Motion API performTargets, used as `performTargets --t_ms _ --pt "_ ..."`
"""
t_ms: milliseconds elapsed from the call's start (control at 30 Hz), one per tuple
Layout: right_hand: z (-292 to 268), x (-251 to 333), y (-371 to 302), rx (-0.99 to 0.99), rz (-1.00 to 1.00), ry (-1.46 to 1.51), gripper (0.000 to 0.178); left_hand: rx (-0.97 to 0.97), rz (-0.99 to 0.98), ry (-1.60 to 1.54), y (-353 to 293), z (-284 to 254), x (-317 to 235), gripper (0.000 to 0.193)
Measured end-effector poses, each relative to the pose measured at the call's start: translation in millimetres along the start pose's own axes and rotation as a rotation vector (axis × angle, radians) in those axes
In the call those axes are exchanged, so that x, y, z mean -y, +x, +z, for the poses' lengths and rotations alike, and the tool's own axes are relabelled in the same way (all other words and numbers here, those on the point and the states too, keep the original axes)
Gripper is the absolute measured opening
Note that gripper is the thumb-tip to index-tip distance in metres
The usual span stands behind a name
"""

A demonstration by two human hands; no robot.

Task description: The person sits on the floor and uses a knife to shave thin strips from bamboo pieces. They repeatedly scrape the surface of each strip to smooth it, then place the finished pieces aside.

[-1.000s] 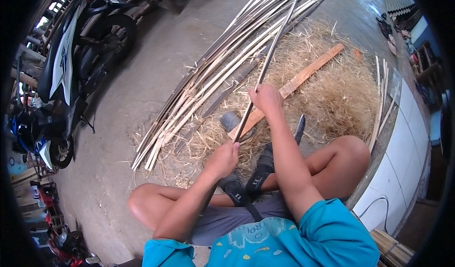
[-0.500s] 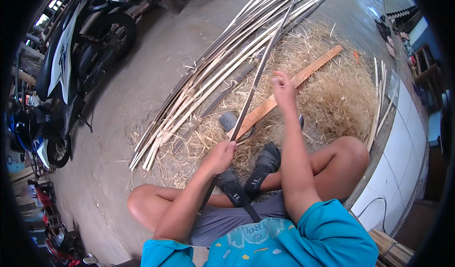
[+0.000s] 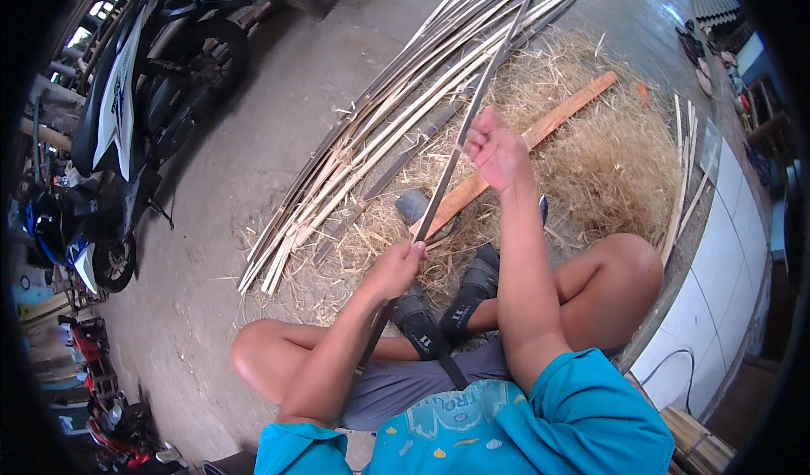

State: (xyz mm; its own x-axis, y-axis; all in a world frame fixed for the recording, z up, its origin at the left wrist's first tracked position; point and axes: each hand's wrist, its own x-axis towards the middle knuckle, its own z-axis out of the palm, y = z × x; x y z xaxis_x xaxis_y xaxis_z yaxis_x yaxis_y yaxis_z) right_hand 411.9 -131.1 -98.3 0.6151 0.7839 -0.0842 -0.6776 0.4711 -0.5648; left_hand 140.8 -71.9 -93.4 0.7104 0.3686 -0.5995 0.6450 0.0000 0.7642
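My left hand [image 3: 396, 271] is closed around a long dark bamboo strip [image 3: 456, 156]. The strip slants from beside my lap up and away to the far right, over other strips. Close to its middle, my right hand [image 3: 499, 150] is raised with the palm showing and fingers loosely curled; I see nothing in it. Behind that hand lies a flat orange-brown wooden slat [image 3: 567, 114], its near end by the held strip. A grey rounded object [image 3: 412, 206] sits under the slat's near end. A small shiny, blade-like piece [image 3: 543, 208] shows beside my right forearm.
A bundle of pale and dark strips [image 3: 371, 142] lies on the concrete floor ahead. Fibrous shavings [image 3: 607, 167] heap at the right. A white-tiled ledge [image 3: 709, 281] borders the right side, with more pale strips [image 3: 682, 171] near it. A parked motorcycle [image 3: 118, 129] stands left.
My right hand has turned so its palm shows and shifted slightly left, toward the strip. My left hand still grips the strip. The whole view has shifted a little.
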Motion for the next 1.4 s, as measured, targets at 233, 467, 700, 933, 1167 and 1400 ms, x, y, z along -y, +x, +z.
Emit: performTargets --t_ms 233,467,700,933,1167,1400 --pt "-54 24 -1 -0.905 -0.405 0.335 0.030 0.062 -0.044 -0.255 -4 -1 -11 0.039" --pt "-100 8 -1 -0.795 -0.255 -0.864 0.034 0.126 0.051 -0.239 -13 2 -36 0.034" --pt "-115 -60 -51 0.224 0.765 -2.121 0.033 0.113 0.069 -0.340 -25 2 -54 0.035" --pt "-126 -44 -66 0.417 0.976 -2.280 0.027 0.142 0.062 -0.366 -23 2 -50 0.036" --pt "18 52 -75 -0.351 0.109 -2.080 0.028 0.113 0.077 -0.349 -25 -1 -40 0.038" --pt "-33 -40 -101 0.287 0.675 -2.070 0.032 0.087 0.101 -0.347 -24 1 -37 0.040"
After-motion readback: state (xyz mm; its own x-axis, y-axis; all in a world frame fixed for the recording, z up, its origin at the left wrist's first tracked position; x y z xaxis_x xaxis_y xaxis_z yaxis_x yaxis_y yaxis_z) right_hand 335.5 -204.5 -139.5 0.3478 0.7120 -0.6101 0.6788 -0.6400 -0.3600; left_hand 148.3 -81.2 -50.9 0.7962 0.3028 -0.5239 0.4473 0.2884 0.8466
